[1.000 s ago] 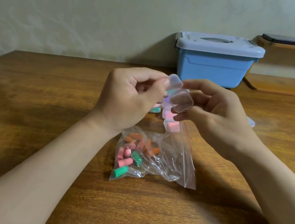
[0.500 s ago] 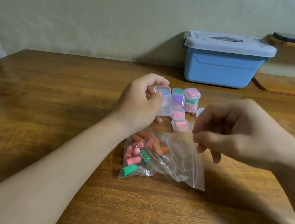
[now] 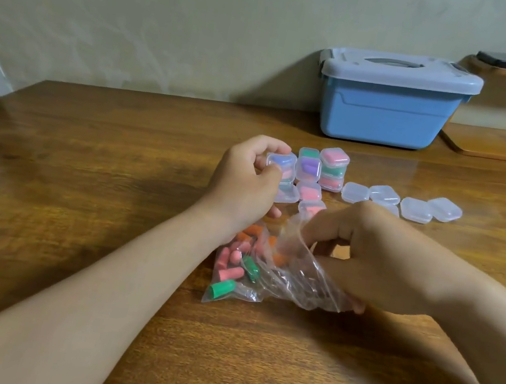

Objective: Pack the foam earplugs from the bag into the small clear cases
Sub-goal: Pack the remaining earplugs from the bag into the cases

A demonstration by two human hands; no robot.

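No text, label, brand, number or sign could be read. The blue storage box [image 3: 388, 114] at one o'clock, the small clear cases [image 3: 416, 209] and the bag [image 3: 296, 283] showed no legible print.

Bare left hand [image 3: 244, 185], right hand [image 3: 377, 263], forearms [image 3: 114, 289]

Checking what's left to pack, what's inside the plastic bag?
Pink, orange and green earplugs show inside the bag; the right hand and creased plastic hide the rest.

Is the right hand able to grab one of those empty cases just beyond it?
Likely yes once freed: the empty cases lie uncovered just beyond the right hand, but it grips the bag.
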